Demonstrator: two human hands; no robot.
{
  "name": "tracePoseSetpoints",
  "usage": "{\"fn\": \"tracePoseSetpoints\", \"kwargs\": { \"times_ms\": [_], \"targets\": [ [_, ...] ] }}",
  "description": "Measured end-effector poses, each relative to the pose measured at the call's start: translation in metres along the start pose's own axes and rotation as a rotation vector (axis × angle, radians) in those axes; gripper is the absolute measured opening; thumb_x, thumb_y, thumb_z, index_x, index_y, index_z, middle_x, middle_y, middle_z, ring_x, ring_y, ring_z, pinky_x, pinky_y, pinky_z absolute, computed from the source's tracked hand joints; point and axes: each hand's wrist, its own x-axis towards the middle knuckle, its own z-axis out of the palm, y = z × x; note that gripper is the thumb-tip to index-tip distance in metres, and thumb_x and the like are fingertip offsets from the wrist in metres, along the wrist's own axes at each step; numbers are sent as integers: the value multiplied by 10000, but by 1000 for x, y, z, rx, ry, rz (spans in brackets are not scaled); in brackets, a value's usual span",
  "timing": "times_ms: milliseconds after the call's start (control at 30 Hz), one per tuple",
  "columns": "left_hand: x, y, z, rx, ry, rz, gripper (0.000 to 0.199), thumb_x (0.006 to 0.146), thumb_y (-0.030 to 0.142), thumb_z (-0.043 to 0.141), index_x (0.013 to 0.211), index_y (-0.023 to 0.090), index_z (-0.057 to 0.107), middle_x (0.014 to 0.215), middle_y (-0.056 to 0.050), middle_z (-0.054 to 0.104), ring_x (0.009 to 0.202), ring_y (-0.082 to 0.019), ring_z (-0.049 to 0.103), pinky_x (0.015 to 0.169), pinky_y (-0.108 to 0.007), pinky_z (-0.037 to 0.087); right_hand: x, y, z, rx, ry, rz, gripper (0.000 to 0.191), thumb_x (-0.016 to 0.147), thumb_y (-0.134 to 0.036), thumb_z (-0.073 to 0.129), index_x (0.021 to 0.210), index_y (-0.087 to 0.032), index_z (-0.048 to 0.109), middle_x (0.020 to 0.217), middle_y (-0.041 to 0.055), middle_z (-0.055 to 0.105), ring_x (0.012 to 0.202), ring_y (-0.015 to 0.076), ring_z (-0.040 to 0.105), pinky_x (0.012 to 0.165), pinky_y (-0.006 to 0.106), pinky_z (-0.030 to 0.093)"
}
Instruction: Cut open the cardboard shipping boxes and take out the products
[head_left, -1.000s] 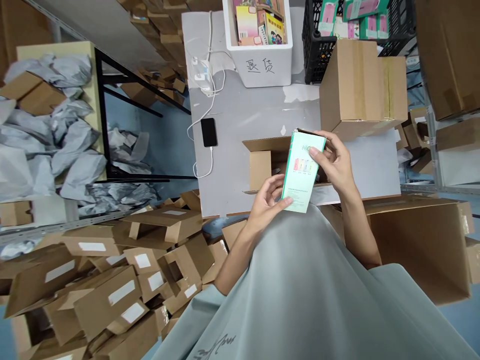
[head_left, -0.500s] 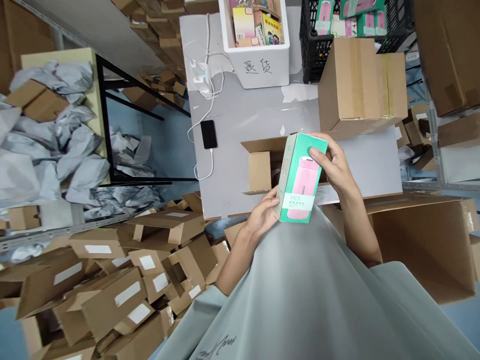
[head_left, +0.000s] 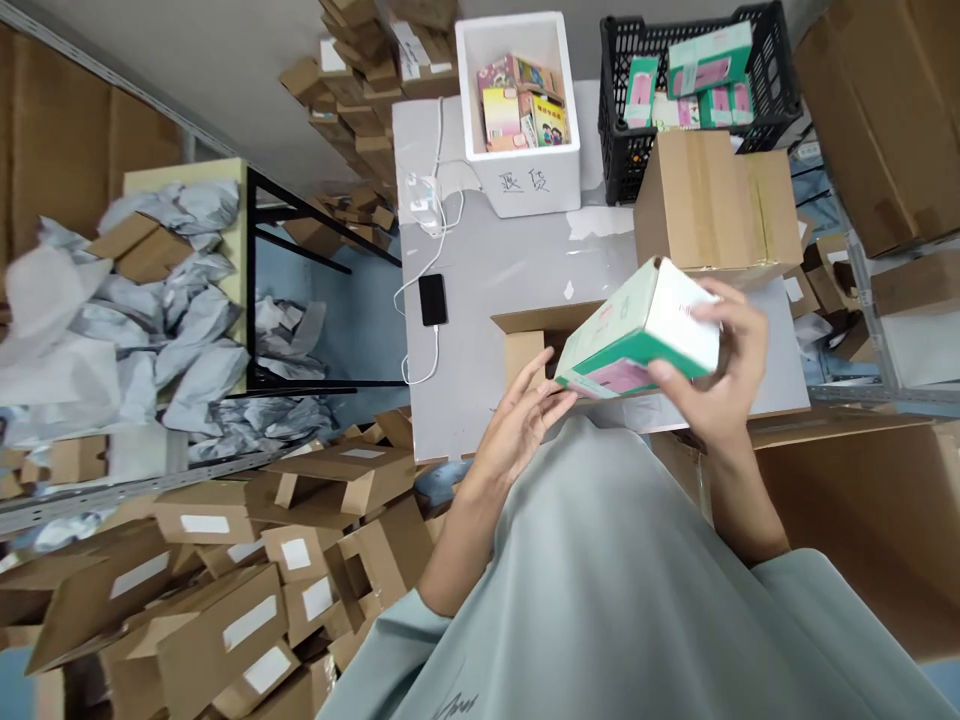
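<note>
A green and white box (head_left: 611, 325) with a pink picture on one face is tilted above the table, its white end turned up to the right. My right hand (head_left: 724, 375) grips that upper end, thumb below and fingers over the top. At the lower left end is my left hand (head_left: 521, 425), fingers stretched out and apart, the tips at the box's corner; it looks loosened rather than wrapped round. Behind and below the green box stands an open cardboard carton (head_left: 525, 355), partly hidden by it.
Close behind stands a taped cardboard box (head_left: 694, 200). A black crate (head_left: 619, 165) holds similar green boxes; a white foam bin (head_left: 525, 185) holds booklets. A phone (head_left: 433, 299) charges on the grey table (head_left: 495, 250). Cardboard boxes (head_left: 217, 610) pile at lower left, grey parcels (head_left: 180, 330) above.
The green box has been turned from its pink front face to show its white end. My right hand has shifted to that end, and my left fingers have opened out. The view has moved slightly.
</note>
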Motion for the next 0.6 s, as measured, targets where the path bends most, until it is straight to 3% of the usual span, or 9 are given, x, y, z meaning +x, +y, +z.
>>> {"fn": "tracePoseSetpoints", "kwargs": {
  "times_ms": [67,167,233,333,433,533,600],
  "targets": [
    [17,5,8,-59,43,55,703,1004,438,870,1631,249,613,1192,-70,839,1232,-250,796,1196,-411,604,-5,-7,-1,-35,-50,-200,442,940,-423,896,1307,-371,654,1441,94,646,1420,390,694,1122,645,653],
    [46,15,25,-132,72,94,450,1047,450,803,1429,219,746,1148,-66,835,1100,-239,803,1029,-342,631,-22,-11,8,-99,-164,-448,432,911,-207,883,1279,-332,694,1540,85,629,1433,332,720,1152,563,672],
    [60,23,37,-167,63,113,293,1090,443,734,1226,193,808,1005,-46,821,920,-204,783,883,-290,618,-36,-9,18,-185,-192,-571,416,896,-156,883,1229,-347,723,1540,43,676,1459,288,714,1196,505,655],
    [70,34,53,-171,83,120,335,1114,460,693,986,171,806,751,-18,733,742,-194,727,779,-285,583,-56,-3,34,-299,-208,-698,353,897,-204,908,1141,-399,743,1432,-40,780,1467,228,709,1196,419,638],
    [72,38,63,-131,98,99,399,1088,539,728,992,161,811,754,-34,752,840,-247,781,848,-320,601,-69,6,43,-308,-228,-778,278,903,-262,924,1067,-404,750,1325,-61,826,1430,209,731,1173,378,628],
    [74,35,70,-117,72,64,517,1051,661,733,1119,156,824,944,-88,834,1091,-321,818,986,-374,624,-72,18,39,-257,-178,-776,301,878,-250,930,1035,-428,744,1294,-85,817,1393,202,746,1146,371,627],
    [76,29,73,-123,63,48,604,1028,728,717,1202,160,821,1131,-130,860,1283,-362,783,1107,-421,610,-69,26,29,-192,-107,-702,342,879,-249,906,1087,-458,734,1315,-82,788,1360,214,755,1099,396,651]
  ]
}}
